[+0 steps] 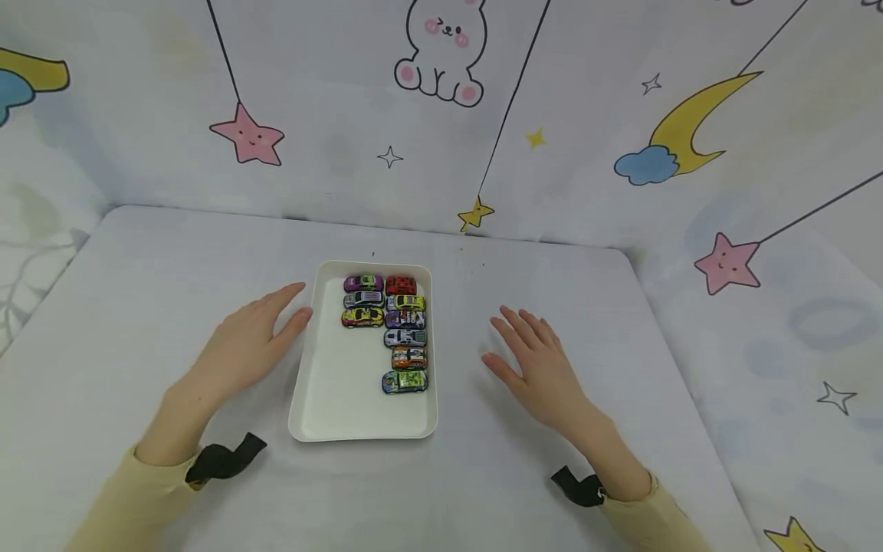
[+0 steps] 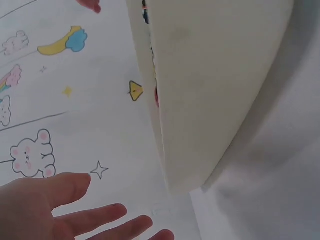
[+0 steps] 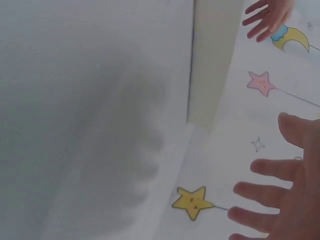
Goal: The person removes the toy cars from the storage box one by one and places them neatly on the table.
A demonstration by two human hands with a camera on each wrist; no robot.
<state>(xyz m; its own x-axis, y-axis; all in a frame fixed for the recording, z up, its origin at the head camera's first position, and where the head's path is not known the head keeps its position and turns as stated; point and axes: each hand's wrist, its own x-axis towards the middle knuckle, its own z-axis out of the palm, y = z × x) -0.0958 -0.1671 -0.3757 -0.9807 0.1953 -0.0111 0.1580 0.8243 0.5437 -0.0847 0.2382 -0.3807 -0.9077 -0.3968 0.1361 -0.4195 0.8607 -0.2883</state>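
A white tray (image 1: 338, 406) lies on the table with small toy cars in two columns. In the left column are a purple car (image 1: 363, 284), a silver car (image 1: 363, 300) and a yellow-and-red car (image 1: 362, 317). The right column holds several more, from a red car (image 1: 401, 285) at the far end down to a green-and-blue car (image 1: 405, 382). My left hand (image 1: 247, 341) is beside the tray's left side, fingers extended, thumb tip near the rim. To the right of the tray, apart from it, my right hand (image 1: 538, 368) has its fingers spread and holds nothing.
The white table (image 1: 524, 491) runs back to a patterned wall cloth (image 1: 331, 92) with stars, moons and a bear. Black straps (image 1: 224, 460) show at both wrists. The tray's side wall (image 2: 215, 90) fills much of the left wrist view.
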